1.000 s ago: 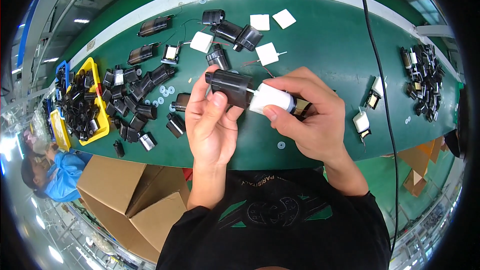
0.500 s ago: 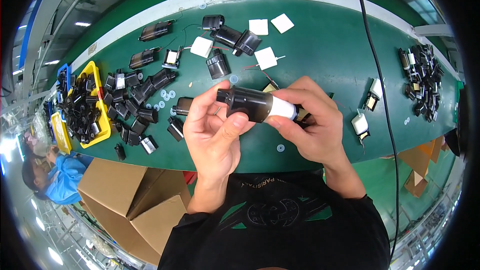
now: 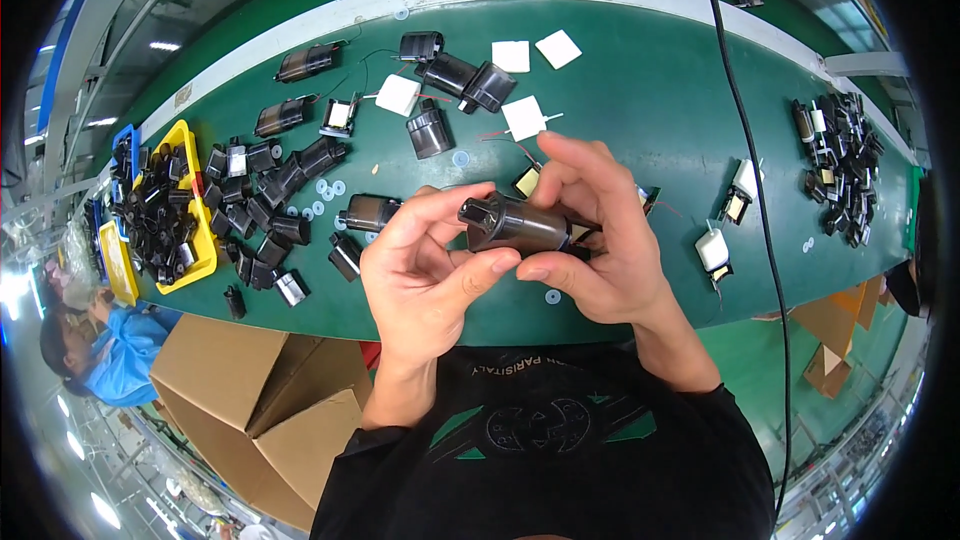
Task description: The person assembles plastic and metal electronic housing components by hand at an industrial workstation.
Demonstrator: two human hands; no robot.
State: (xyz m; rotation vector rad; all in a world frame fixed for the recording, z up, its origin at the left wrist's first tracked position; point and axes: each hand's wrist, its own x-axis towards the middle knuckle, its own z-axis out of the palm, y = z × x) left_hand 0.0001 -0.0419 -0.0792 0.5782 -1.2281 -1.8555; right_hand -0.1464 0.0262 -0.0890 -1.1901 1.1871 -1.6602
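Observation:
A dark, see-through plastic housing (image 3: pixel 522 227) is held level above the bench in both hands. My left hand (image 3: pixel 418 275) is closed on its narrow nozzle end, thumb along the lower side. At the other end my right hand (image 3: pixel 612 240) grips it with thumb and curled fingers, the index finger raised. Dark wires or a small part show beside the right palm, partly hidden by the fingers. Just beyond the hands lies a yellowish block with wires (image 3: pixel 527 180). Another dark housing (image 3: pixel 369 212) lies left of my left hand.
A yellow bin (image 3: pixel 207 258) of black parts stands at left, beside a pile of loose housings (image 3: pixel 290 180). White square pouches (image 3: pixel 525 118) and clear discs (image 3: pixel 460 159) are scattered about. Wired assemblies (image 3: pixel 712 252) lie right, near a hanging black cable (image 3: pixel 757 160). A part heap (image 3: pixel 840 170) sits farther right.
The white piece that stuck out of the housing's right end no longer shows. My right hand has moved closer to the housing, its fingers now behind it. The nozzle has turned slightly toward me.

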